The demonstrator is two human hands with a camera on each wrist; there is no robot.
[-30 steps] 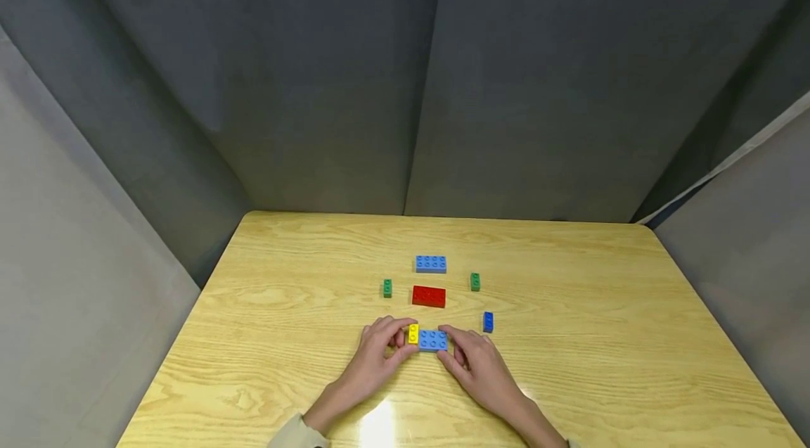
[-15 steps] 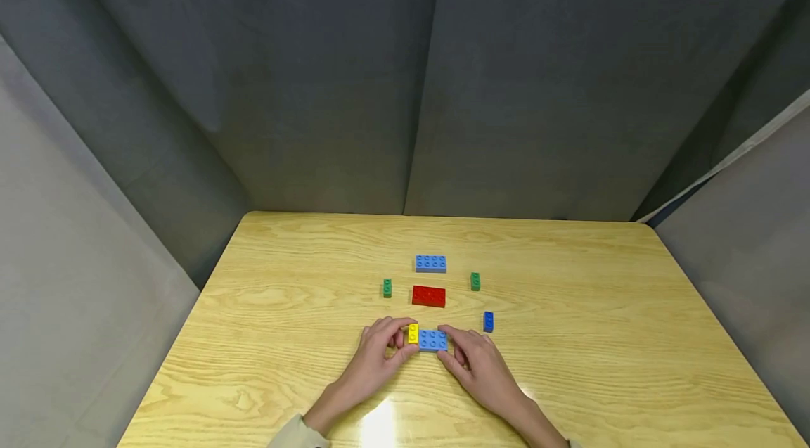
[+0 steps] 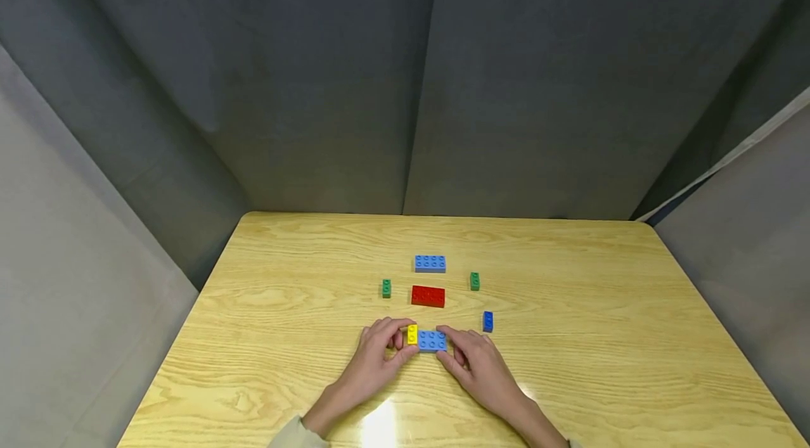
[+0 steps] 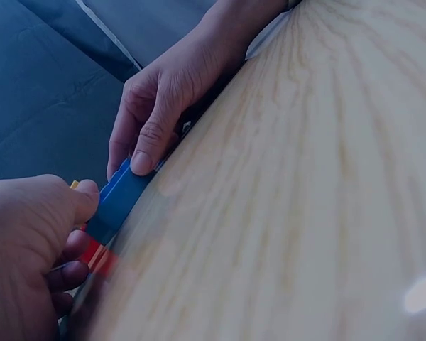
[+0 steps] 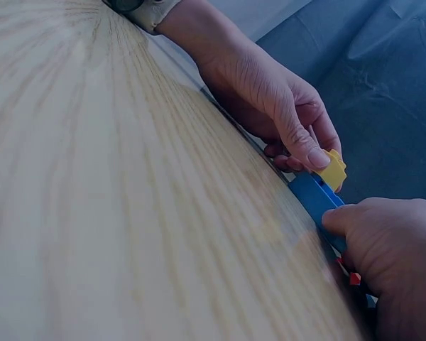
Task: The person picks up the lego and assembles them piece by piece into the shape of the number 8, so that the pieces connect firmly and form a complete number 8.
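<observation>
A light blue eight-stud toy brick [image 3: 432, 341] lies lengthwise on the table between my two hands. My left hand [image 3: 380, 355] pinches a small yellow brick [image 3: 413, 334] between thumb and index finger at the blue brick's left end. In the right wrist view the yellow brick [image 5: 333, 170] sits on top of that end, slightly tilted; whether its studs are pressed home I cannot tell. My right hand [image 3: 479, 368] grips the blue brick's right end with thumb and index finger, one at the near side and one at the far side.
Beyond the hands lie a red brick [image 3: 428, 296] and another light blue brick [image 3: 430, 264]. Small green bricks stand left [image 3: 387, 288] and right [image 3: 474, 281] of them. A small dark blue brick [image 3: 488, 321] is near my right hand. Grey curtains [image 3: 316, 117] enclose the wooden table [image 3: 601, 335].
</observation>
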